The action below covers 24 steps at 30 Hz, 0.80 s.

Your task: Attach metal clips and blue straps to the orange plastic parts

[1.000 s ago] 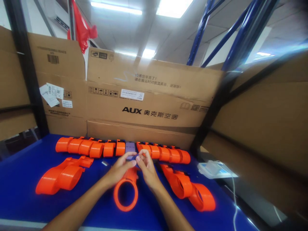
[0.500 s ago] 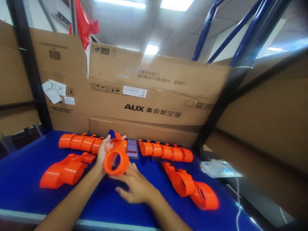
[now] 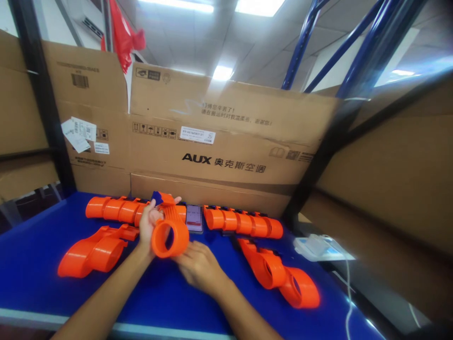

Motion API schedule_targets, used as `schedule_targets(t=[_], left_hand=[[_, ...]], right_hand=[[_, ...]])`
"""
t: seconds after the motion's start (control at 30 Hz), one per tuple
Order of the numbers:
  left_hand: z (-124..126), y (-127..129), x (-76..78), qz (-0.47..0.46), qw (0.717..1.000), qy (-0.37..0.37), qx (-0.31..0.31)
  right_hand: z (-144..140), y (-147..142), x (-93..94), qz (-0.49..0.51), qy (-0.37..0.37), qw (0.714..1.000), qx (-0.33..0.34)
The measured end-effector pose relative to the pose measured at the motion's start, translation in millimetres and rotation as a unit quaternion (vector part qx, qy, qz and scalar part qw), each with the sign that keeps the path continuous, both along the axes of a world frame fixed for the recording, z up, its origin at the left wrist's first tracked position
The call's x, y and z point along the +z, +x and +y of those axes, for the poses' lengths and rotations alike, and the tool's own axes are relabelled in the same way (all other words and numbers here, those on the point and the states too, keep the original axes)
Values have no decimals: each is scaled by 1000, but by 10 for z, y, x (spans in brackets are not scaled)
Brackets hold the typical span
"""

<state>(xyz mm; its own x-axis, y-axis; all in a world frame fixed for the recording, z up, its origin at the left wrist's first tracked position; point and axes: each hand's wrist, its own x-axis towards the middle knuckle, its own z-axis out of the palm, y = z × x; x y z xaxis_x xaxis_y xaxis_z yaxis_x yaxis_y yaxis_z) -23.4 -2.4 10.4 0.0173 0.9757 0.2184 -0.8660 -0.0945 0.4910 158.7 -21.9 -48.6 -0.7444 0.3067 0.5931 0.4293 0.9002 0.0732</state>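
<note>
— Where's the orange ring part (image 3: 170, 237)?

— Lifted off the blue table (image 3: 31, 283), its round opening facing the camera and a ribbed stem rising behind it, tipped with a small dark blue piece (image 3: 156, 197).

— Who has it?

— The left hand (image 3: 150, 224) is wrapped around the stem, thumb in front and fingertips curling over the top — a closed grasp on the part. The right hand (image 3: 200, 267) lies just below and right of the ring, fingers loosely bent toward its lower rim; whether they actually touch it I cannot tell, and they grip nothing that shows.

— And around it?

— Just behind the ring a phone (image 3: 194, 218) lies flat. To either side of it runs a row of orange cylinders, the left row (image 3: 115, 209) and the right row (image 3: 244, 223), both along the back of the table. Nearer, a pile of orange ring parts (image 3: 95, 252) sits on the left, and another pile (image 3: 279, 276) on the right, well apart from the hands.

— Beyond that?

— A cardboard box marked AUX (image 3: 226, 141) stands behind the table, and a white device with a cable (image 3: 318, 248) rests off the right edge.
</note>
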Motion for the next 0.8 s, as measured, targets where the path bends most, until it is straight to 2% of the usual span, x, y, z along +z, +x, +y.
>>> schedule_targets(t=[0.07, 0.13, 0.2, 0.27, 0.37, 0.53, 0.6, 0.73, 0.8], left_hand=[[3, 9, -1, -11, 1000, 10, 19], [15, 43, -21, -12, 999, 9, 28], [21, 90, -51, 3, 1000, -2, 10], [10, 137, -82, 29, 999, -16, -31], [-26, 194, -119, 62, 994, -27, -86], [-73, 258, -162, 95, 989, -27, -112], [-83, 269, -172, 95, 988, -25, -118], [-108, 287, -195, 115, 985, -11, -130], [-126, 307, -215, 142, 980, 5, -138]], right_hand=[[45, 99, 24, 38, -7, 998, -43], [96, 208, 59, 124, -23, 989, -82], [135, 309, 103, 232, -39, 966, -109], [154, 391, 150, 299, -58, 944, -124], [149, 465, 212, 312, -98, 938, -112], [108, 449, 255, 310, -172, 934, -42], [106, 410, 246, 361, -220, 906, -25], [153, 341, 217, 507, -345, 790, -7], [189, 325, 206, 511, -409, 756, 11]])
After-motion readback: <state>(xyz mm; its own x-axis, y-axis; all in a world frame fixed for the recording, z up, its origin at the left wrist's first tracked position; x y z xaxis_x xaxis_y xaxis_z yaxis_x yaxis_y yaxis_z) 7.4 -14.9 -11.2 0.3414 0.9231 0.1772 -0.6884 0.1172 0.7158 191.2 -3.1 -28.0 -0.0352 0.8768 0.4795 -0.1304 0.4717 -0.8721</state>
